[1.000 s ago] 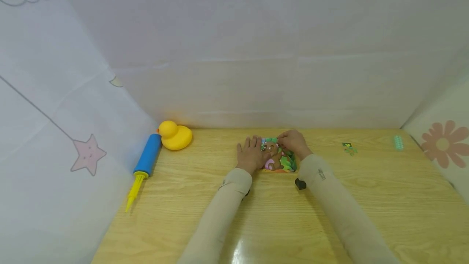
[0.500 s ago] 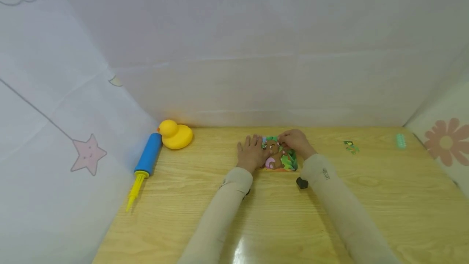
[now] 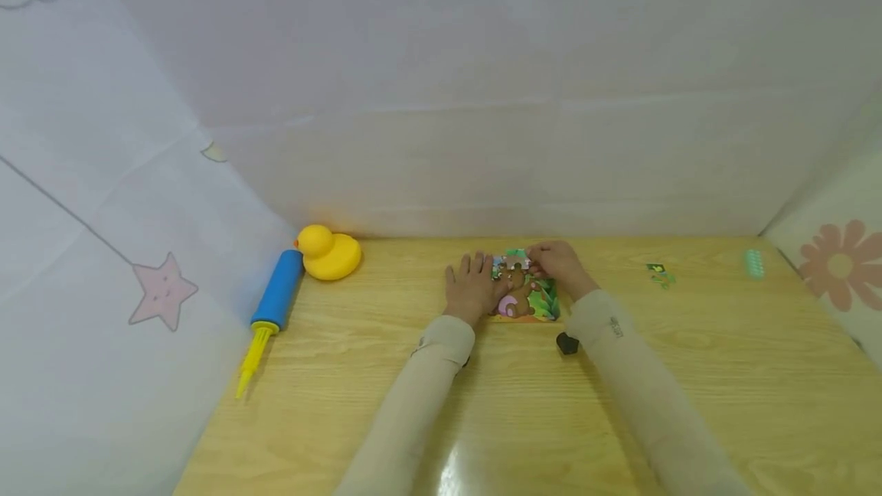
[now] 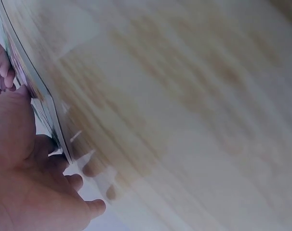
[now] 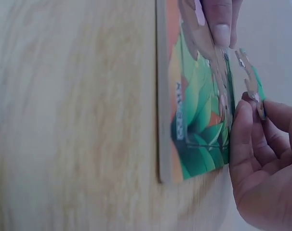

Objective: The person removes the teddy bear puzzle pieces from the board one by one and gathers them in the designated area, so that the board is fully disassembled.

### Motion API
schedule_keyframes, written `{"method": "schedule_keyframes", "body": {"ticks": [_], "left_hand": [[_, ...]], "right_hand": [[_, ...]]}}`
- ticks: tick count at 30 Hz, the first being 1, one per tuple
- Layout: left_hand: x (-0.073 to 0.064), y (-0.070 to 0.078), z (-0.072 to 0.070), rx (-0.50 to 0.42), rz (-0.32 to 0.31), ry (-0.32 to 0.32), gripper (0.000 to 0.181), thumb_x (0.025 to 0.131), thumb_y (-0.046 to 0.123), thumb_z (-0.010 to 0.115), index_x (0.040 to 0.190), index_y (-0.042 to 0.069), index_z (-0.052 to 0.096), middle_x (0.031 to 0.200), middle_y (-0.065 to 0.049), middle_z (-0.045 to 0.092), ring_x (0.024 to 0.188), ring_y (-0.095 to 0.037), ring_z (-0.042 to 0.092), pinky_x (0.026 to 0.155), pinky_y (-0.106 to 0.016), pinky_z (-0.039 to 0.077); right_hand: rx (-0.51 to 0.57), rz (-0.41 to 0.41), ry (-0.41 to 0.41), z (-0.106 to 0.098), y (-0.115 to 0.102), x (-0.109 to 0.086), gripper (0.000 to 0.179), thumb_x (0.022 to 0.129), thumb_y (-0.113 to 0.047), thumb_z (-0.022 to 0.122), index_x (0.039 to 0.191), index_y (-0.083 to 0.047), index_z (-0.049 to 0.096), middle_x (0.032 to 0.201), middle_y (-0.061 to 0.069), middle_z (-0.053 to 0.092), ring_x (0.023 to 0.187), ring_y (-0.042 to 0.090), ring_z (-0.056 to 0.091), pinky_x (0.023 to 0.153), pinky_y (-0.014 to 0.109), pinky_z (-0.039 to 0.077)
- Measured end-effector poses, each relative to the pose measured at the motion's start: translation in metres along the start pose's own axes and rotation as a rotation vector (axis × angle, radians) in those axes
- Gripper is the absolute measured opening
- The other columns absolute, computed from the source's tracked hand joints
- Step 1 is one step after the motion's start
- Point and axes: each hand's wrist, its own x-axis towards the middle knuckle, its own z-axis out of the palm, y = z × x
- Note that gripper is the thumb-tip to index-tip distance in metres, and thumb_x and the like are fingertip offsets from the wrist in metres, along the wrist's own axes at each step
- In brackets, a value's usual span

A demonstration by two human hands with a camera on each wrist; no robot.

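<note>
A jigsaw board (image 3: 525, 305) with a brown bear and green leaves lies on the wooden table, near its back edge. My left hand (image 3: 472, 289) rests on the board's left side with its fingers spread. In the right wrist view, the left thumb (image 5: 222, 33) touches the picture. Between thumb and fingers, my right hand (image 3: 560, 266) pinches a jigsaw piece (image 5: 254, 84) with green and brown on it. That piece is tilted and raised over the upper part of the board. The left wrist view shows the left hand (image 4: 35, 168) at the board's edge.
Loose jigsaw pieces (image 3: 660, 275) lie to the right of the board, with a pale green bumpy object (image 3: 754, 263) farther right. A yellow rubber duck (image 3: 331, 253) and a blue-and-yellow hand pump (image 3: 281, 293) are at the left. White cloth walls (image 3: 441, 159) border the table.
My right hand has lifted the jigsaw piece, which now stands out tilted above the board's upper part. The left hand has stayed in place.
</note>
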Motion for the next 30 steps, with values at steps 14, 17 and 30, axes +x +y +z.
{"method": "schedule_keyframes", "body": {"ticks": [14, 17, 30], "left_hand": [[0.001, -0.001, -0.006, 0.007, 0.005, 0.005, 0.078, 0.098, 0.069, 0.043, 0.162, 0.026, 0.029, 0.169, 0.002, 0.026, 0.157, -0.025, 0.021, 0.125, -0.059, 0.02], [0.003, -0.003, -0.008, 0.007, 0.001, 0.006, 0.08, 0.096, 0.071, 0.046, 0.161, 0.027, 0.03, 0.168, 0.002, 0.028, 0.156, -0.026, 0.025, 0.121, -0.064, 0.026], [0.008, -0.006, -0.006, -0.025, 0.002, -0.018, 0.083, 0.094, 0.073, 0.047, 0.161, 0.027, 0.029, 0.169, 0.002, 0.027, 0.155, -0.028, 0.027, 0.116, -0.071, 0.029]], "right_hand": [[0.252, 0.041, -0.125, -0.022, 0.009, -0.003, 0.049, 0.108, -0.018, 0.049, 0.148, 0.01, 0.042, 0.101, 0.003, 0.065, 0.084, 0.007, 0.072, 0.089, 0.025, 0.06], [0.339, 0.062, -0.132, -0.031, 0.01, -0.005, 0.051, 0.108, -0.015, 0.049, 0.151, 0.009, 0.037, 0.1, 0.003, 0.066, 0.082, 0.007, 0.073, 0.088, 0.022, 0.059], [0.382, 0.105, -0.133, -0.095, 0.019, -0.029, 0.056, 0.109, -0.011, 0.044, 0.158, 0.006, 0.023, 0.104, -0.001, 0.069, 0.096, 0.009, 0.074, 0.106, 0.031, 0.052]]}}
